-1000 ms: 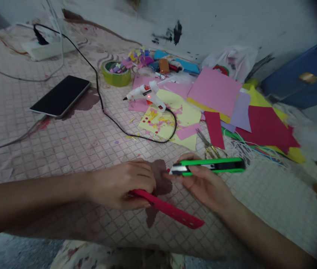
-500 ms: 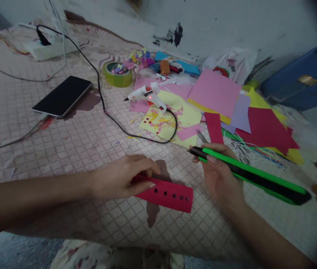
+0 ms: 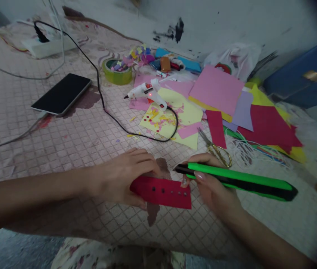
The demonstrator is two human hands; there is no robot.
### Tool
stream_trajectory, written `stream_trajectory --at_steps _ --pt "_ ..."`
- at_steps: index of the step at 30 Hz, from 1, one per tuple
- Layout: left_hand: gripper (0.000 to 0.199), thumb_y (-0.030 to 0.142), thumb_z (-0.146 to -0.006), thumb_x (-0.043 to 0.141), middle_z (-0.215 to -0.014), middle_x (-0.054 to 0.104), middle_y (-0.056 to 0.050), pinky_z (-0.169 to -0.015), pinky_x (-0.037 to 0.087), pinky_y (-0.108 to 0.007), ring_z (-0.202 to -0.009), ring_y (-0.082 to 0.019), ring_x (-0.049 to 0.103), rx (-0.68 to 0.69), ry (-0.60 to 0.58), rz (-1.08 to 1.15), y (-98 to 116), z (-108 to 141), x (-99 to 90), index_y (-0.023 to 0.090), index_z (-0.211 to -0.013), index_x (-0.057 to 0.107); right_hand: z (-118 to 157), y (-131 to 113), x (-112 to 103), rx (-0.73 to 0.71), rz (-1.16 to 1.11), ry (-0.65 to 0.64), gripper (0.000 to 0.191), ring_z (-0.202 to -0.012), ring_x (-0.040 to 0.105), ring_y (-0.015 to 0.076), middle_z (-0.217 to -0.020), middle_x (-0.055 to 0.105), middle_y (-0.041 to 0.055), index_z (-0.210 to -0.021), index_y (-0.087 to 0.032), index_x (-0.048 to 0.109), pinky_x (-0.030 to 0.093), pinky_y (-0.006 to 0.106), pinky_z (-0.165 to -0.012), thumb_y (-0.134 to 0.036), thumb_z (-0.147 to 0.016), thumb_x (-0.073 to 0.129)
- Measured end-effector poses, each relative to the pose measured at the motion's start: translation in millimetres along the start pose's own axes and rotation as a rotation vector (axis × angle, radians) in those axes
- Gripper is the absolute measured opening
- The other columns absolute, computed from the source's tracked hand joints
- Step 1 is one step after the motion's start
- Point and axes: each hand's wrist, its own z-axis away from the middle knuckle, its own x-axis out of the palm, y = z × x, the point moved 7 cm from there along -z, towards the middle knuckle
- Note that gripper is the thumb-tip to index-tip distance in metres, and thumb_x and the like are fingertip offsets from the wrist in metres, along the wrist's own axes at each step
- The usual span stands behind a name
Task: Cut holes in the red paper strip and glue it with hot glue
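A pale pinkish-beige cloth with a grid of diamond lines (image 3: 21,160) covers the work surface, marked by dark blotches. At its far left lies a white rectangular power strip (image 3: 42,48); nearer, a flat black-screened phone with a light edge (image 3: 61,93). A thin black cord (image 3: 127,131) curves across the middle, near a yellow-green roll of tape (image 3: 117,76). To the right, gold-handled metal scissors (image 3: 222,154) lie beside tangled white string (image 3: 242,153).

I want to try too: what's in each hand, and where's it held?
The right hand holds the green cutter near its pointed end. The left hand holds the red strip by its left end.
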Motion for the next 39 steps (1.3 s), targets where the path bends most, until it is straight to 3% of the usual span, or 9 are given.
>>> stream_trajectory --at_steps 2,5,13,20,24,28,31,36,39 --pt "0.053 0.048 -0.076 0.083 -0.11 0.066 -0.006 -0.09 0.044 -0.038 -0.1 -0.025 0.06 0.005 -0.057 -0.05 0 1 5.9 0.021 -0.114 0.057 2 3 1 0.016 0.014 -0.021 0.014 -0.067 0.07 0.014 -0.088 0.074 -0.0011 -0.103 -0.031 0.073 0.06 0.027 -0.065 -0.03 -0.089 0.071" --pt "0.051 0.038 -0.077 0.083 -0.113 0.065 -0.006 -0.092 0.042 -0.038 -0.103 -0.026 0.058 -0.02 -0.096 -0.097 -1 2 11.1 0.022 -0.118 0.056 4 6 1 0.03 0.024 -0.033 0.015 -0.065 0.07 0.015 -0.085 0.074 -0.001 -0.103 -0.031 0.071 0.06 0.029 -0.064 -0.033 -0.089 0.072" --pt "0.035 0.037 -0.085 0.075 -0.109 0.065 -0.004 -0.09 0.04 -0.037 -0.099 -0.023 0.058 -0.049 -0.042 -0.081 -1 -1 9.4 0.022 -0.112 0.057 10 15 1 0.069 0.148 -0.065 0.023 -0.068 0.073 0.0181 -0.089 0.076 0.0034 -0.107 -0.027 0.071 0.061 0.032 -0.063 -0.041 -0.089 0.07" --pt "0.043 0.04 -0.083 0.079 -0.111 0.064 -0.006 -0.09 0.043 -0.037 -0.099 -0.023 0.058 -0.054 0.03 -0.091 -5 2 9.2 0.021 -0.113 0.055 9 18 4 0.075 0.278 -0.119 0.018 -0.073 0.071 0.0149 -0.098 0.076 0.0024 -0.107 -0.027 0.072 0.059 0.028 -0.07 -0.034 -0.091 0.07" --pt "0.041 0.034 -0.081 0.081 -0.108 0.063 -0.003 -0.088 0.043 -0.034 -0.098 -0.021 0.058 -0.03 0.011 -0.033 -7 2 1.8 0.021 -0.112 0.056 8 24 2 0.133 0.304 -0.126 0.02 -0.073 0.072 0.0144 -0.095 0.076 0.0021 -0.11 -0.026 0.07 0.058 0.027 -0.071 -0.033 -0.092 0.069" --pt "0.042 0.033 -0.074 0.085 -0.107 0.061 -0.004 -0.086 0.042 -0.035 -0.097 -0.023 0.057 -0.039 -0.065 -0.126 -13 1 -3.5 0.02 -0.106 0.06 9 22 3 0.148 0.292 -0.119 0.018 -0.072 0.072 0.0145 -0.085 0.075 0.0003 -0.108 -0.026 0.069 0.058 0.026 -0.068 -0.033 -0.092 0.069" --pt "0.042 0.035 -0.073 0.086 -0.105 0.061 -0.004 -0.085 0.041 -0.035 -0.096 -0.023 0.056 -0.077 -0.095 -0.171 -17 0 -3.6 0.021 -0.104 0.062 8 17 6 0.115 0.328 -0.127 0.015 -0.07 0.072 0.0138 -0.078 0.073 -0.0014 -0.107 -0.027 0.069 0.057 0.024 -0.066 -0.032 -0.093 0.068" --pt "0.037 0.043 -0.079 0.082 -0.104 0.063 -0.003 -0.086 0.04 -0.035 -0.096 -0.022 0.056 -0.077 -0.036 -0.137 -17 -1 -0.5 0.021 -0.102 0.063 4 -3 11 -0.056 0.466 -0.06 0.022 -0.081 0.073 0.0159 -0.095 0.077 0.0012 -0.108 -0.029 0.071 0.06 0.027 -0.071 -0.023 -0.088 0.069" --pt "0.035 0.044 -0.082 0.08 -0.102 0.063 -0.004 -0.084 0.04 -0.034 -0.095 -0.022 0.056 -0.092 -0.005 -0.133 -18 -2 2.5 0.019 -0.1 0.063 0 -15 21 -0.143 0.536 -0.101 0.025 -0.09 0.074 0.0168 -0.098 0.078 -0.0001 -0.106 -0.032 0.074 0.06 0.028 -0.079 -0.019 -0.085 0.068"
